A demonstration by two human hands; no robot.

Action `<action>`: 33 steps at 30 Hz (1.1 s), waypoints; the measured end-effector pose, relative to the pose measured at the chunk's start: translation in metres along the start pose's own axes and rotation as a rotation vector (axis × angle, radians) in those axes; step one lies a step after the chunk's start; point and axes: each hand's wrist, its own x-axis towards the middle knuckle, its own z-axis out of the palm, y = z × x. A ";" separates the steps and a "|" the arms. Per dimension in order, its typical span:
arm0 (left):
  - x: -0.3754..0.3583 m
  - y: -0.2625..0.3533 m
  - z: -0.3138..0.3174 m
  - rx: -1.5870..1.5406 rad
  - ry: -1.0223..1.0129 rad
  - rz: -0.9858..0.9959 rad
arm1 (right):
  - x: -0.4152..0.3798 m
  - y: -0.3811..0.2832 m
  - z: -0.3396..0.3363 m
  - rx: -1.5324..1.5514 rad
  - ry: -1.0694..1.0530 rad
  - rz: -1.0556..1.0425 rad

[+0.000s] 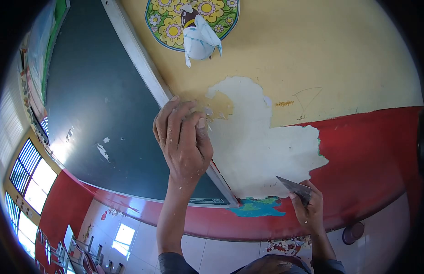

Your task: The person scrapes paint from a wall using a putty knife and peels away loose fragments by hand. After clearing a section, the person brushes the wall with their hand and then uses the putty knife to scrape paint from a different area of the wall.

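My left hand (184,141) is raised against the wall beside the blackboard frame, fingers bent and drawn together with the thumb. Its fingertips are at the ragged edge of the yellow paint (221,107), where small loose flakes show; what they pinch, if anything, is hidden. Specks of dust cling to the hand and wrist. Lower down, my right hand (310,208) grips a paint scraper (295,188) with a flat, triangular metal blade. The blade points up and left, in front of the bare whitish patch (253,146), where paint is off the wall.
A dark green blackboard (102,91) with a pale frame (134,50) fills the left. Above hangs a flowery round decoration (166,34) with a penguin figure (200,43). Red paint (367,150) borders the patch. Paint scraps (287,247) and a round brown object (353,233) lie on the floor.
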 end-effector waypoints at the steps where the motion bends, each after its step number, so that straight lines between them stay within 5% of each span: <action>1: 0.000 -0.001 -0.001 0.006 -0.008 0.020 | 0.000 0.002 -0.002 0.004 0.006 0.002; 33: 0.051 -0.013 -0.036 0.238 -0.429 0.674 | -0.008 0.008 -0.030 -0.103 0.061 0.039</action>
